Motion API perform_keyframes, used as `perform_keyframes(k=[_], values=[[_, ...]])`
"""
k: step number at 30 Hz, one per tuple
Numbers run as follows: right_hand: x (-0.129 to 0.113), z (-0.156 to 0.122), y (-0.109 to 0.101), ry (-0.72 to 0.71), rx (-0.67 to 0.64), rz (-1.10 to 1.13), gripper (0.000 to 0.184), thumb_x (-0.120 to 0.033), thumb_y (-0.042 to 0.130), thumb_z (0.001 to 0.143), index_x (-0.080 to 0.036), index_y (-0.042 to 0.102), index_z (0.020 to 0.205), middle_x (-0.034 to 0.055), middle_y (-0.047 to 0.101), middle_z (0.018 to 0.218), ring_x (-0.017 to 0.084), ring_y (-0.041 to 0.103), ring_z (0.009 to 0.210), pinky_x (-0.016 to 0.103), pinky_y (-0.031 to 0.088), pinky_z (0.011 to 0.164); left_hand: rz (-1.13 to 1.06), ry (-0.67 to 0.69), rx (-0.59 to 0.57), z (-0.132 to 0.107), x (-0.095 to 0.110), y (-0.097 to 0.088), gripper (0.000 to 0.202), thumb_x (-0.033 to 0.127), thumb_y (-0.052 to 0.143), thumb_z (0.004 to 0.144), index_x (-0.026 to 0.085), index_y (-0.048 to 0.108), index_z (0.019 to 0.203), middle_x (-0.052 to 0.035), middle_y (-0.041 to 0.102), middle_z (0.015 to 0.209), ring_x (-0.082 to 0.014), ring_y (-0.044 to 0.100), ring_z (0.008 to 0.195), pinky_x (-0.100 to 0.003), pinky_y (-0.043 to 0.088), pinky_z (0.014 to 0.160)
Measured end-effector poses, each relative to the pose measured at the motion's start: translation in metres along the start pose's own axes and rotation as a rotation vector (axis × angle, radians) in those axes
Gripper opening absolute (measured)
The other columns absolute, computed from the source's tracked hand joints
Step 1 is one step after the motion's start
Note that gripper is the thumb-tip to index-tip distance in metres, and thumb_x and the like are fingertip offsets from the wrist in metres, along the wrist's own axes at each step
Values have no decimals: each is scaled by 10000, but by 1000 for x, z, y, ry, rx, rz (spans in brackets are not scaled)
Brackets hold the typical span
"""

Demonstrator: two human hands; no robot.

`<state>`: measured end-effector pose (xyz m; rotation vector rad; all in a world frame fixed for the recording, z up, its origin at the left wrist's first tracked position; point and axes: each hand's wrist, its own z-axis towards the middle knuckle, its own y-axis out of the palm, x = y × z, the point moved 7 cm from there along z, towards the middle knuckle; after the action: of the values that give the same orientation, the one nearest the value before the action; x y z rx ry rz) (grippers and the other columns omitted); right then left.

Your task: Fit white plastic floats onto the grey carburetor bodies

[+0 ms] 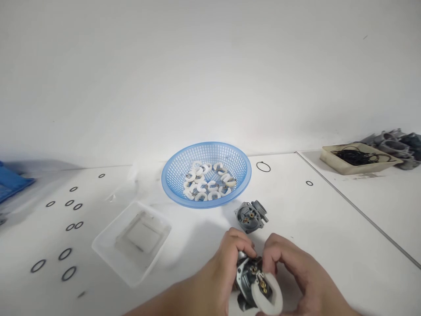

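Observation:
Near the bottom of the view, my left hand (226, 267) is closed around a grey metal carburetor body (245, 281), its open side with brass jets facing up. My right hand (292, 272) grips a white C-shaped carburetor float (274, 298), which lies over the jets at the body's open side. Whether the float is seated there I cannot tell. Just beyond my hands a second carburetor body (250, 217) rests on the table. Behind it a blue plastic basket (167, 184) holds several more white floats (213, 195).
To the left stands a translucent tray (108, 250), with several black rubber rings (69, 273) scattered beside it. A cream tray (332, 164) of black rings is at the right, near more metal bodies (391, 147). A blue item (13, 180) lies far left. A wall rises behind the table.

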<state>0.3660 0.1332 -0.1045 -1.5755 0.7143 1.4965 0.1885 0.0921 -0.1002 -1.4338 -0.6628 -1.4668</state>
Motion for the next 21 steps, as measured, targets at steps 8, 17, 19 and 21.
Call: perform_keyframes(k=[8, 17, 19, 21], values=[[5, 3, 3, -64, 56, 41, 422, -166, 969, 588, -264, 640, 834, -54, 585, 801, 166, 552, 700, 248, 480, 609, 32, 139, -63, 4, -9, 4, 1021, 565, 1050, 611, 313, 420, 1374, -105, 430, 1379, -303, 552, 1210, -432, 507, 1013], [18, -4, 1, -161, 137, 24, 509, -241, 1099, 562, -268, 670, 837, -57, 596, 798, 162, 534, 668, 263, 457, 601, 56, 142, -9, 1, -4, 9, 814, 203, 931, 726, 320, 415, 1344, -105, 452, 1363, -280, 579, 1162, -459, 560, 1023], [19, -3, 3, -148, 104, 78, 534, -239, 1118, 566, -270, 667, 850, -58, 615, 812, 164, 563, 672, 255, 462, 587, 69, 171, -2, 1, -4, 10, 819, 163, 923, 717, 319, 422, 1346, -108, 451, 1367, -287, 575, 1191, -445, 569, 1009], [12, -2, 2, -187, 84, 67, 544, -219, 1132, 564, -273, 678, 859, -57, 636, 827, 164, 594, 672, 251, 461, 578, 82, 203, 18, 2, -3, 9, 824, 159, 941, 713, 313, 431, 1342, -110, 458, 1357, -286, 576, 1195, -422, 585, 983]])
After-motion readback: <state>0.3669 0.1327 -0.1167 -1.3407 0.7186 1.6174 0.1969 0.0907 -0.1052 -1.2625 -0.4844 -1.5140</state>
